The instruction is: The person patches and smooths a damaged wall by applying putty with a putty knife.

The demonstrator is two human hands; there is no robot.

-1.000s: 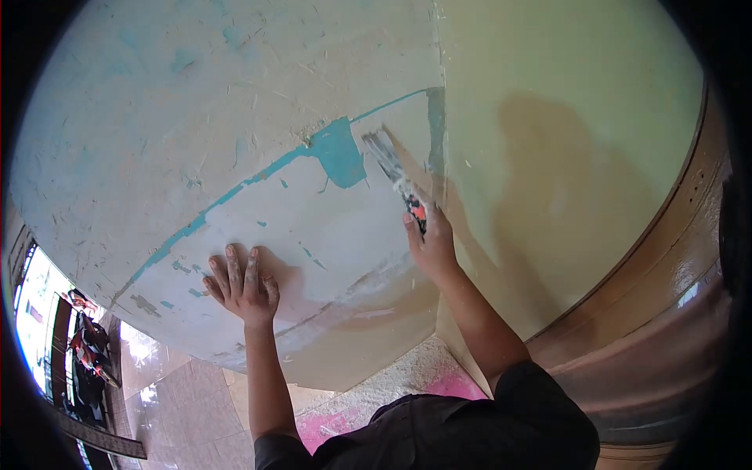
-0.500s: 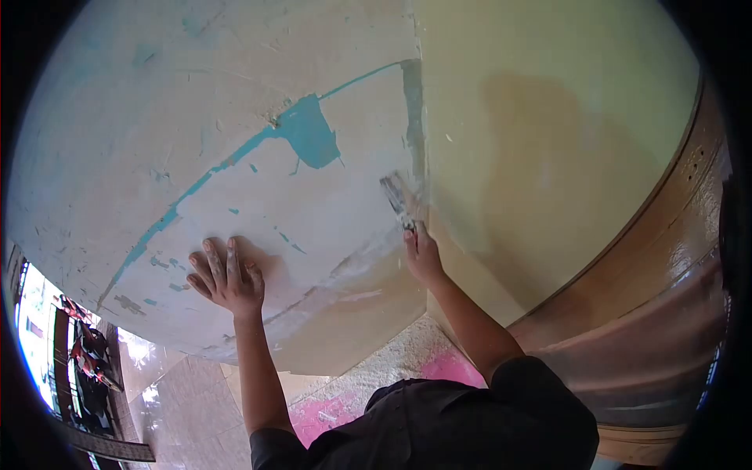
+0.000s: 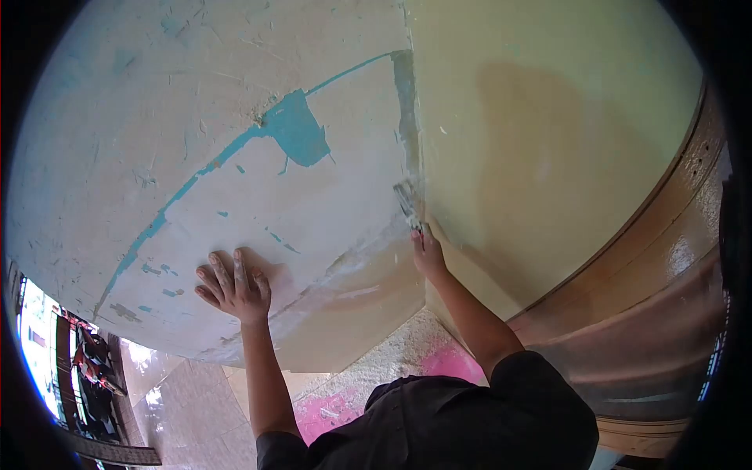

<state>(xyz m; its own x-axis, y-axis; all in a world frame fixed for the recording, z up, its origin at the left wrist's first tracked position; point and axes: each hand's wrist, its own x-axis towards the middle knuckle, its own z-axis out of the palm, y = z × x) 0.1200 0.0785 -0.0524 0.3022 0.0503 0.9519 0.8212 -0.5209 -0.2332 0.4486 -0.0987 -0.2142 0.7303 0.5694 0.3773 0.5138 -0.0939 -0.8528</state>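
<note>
At 8 o'clock, near the frame's left edge, a motorbike [image 3: 94, 368] in red and black shows beyond a tiled floor [image 3: 192, 399]. Above the floor, a scuffed white wall [image 3: 141, 94] spreads from 9 o'clock round to 12, crossed by a teal strip [image 3: 182, 190] that climbs to the right. At 8 o'clock from the centre, a worker's left hand [image 3: 244, 299] lies spread on the white wall, its fingers [image 3: 222, 276] splayed and dusty, gripping nothing. Farther right, at 11 o'clock, a broad teal patch [image 3: 299, 131] hangs below the strip, while at 7 o'clock a sheet [image 3: 321, 411] in pink, strewn with pale debris, covers part of the floor. Just right of centre, a scraper [image 3: 406, 202] rises beside the corner, below a grey strip [image 3: 405, 110], its blade pointing to 11 o'clock; whether the edge meets the white wall cannot be told. At 3 o'clock, the right hand [image 3: 427, 249] grasps the scraper, its fingers wrapped around the handle. Below, at 5 o'clock, is the worker's black shirt [image 3: 470, 423]. Right of the corner, a pale green wall [image 3: 439, 63] carries a shadow [image 3: 533, 117] at 2 o'clock. Glossy brown wood [image 3: 666, 290] curves along the right edge, at 4 o'clock.
</note>
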